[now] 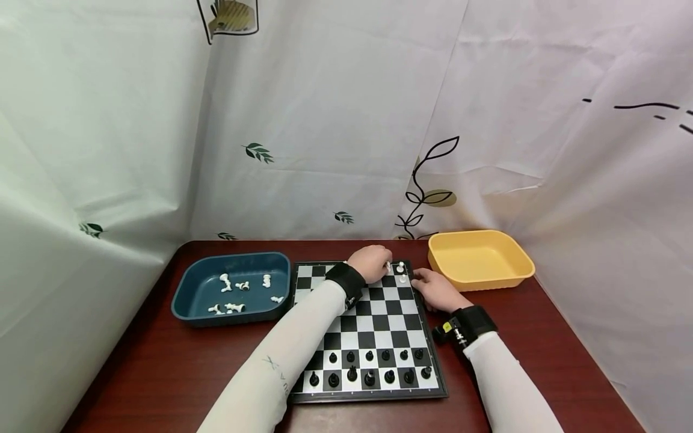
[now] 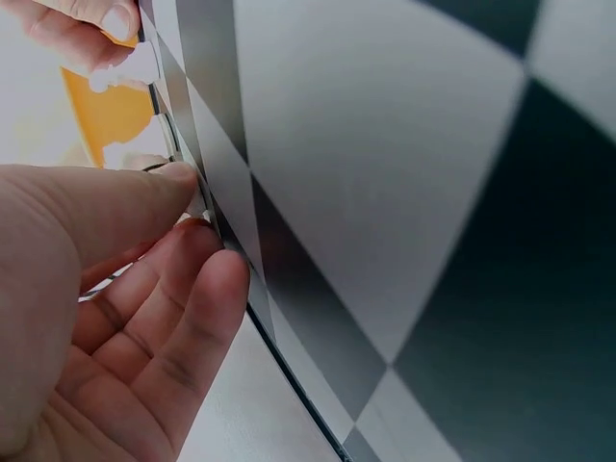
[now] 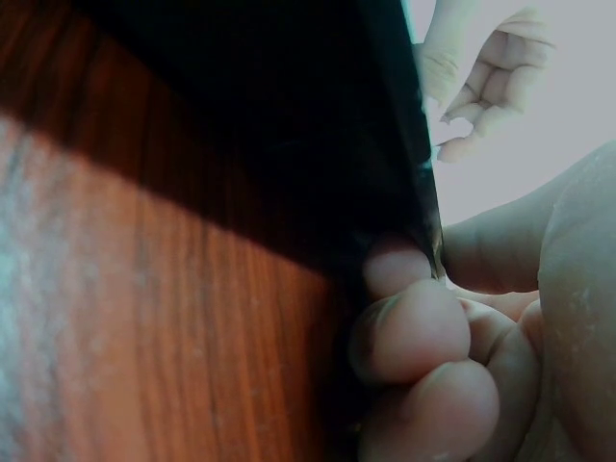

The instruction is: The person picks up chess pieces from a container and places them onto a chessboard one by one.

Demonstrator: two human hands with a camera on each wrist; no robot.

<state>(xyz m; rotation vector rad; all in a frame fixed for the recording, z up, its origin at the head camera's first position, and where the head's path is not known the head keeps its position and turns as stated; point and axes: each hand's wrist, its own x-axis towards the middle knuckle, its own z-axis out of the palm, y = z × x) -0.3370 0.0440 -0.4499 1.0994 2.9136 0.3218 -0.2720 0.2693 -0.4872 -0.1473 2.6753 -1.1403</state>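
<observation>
Nearest the camera, two white sleeves come up over the near edge of the chessboard [image 1: 368,331], each with a black wrist strap. On the chessboard's two near rows stand the black pieces [image 1: 370,367], upright, each on its own square. Further up, the right hand [image 1: 435,290] lies at the chessboard's right edge; the right wrist view shows its fingertips [image 3: 409,332] curled and pressed against that dark rim, on the red-brown table [image 1: 162,373]. Past it, at the chessboard's far right corner, the left hand [image 1: 371,263] is pinching a white piece [image 1: 388,266] between thumb and fingers, down at the chessboard's surface. Just beside it on the far corner squares stand two more white pieces [image 1: 401,270]. Left of the chessboard sits the blue tray [image 1: 190,288], touching its edge, with white pieces [image 1: 238,293] scattered inside, several lying down. Right of the chessboard's far corner: the yellow tray [image 1: 479,261].
</observation>
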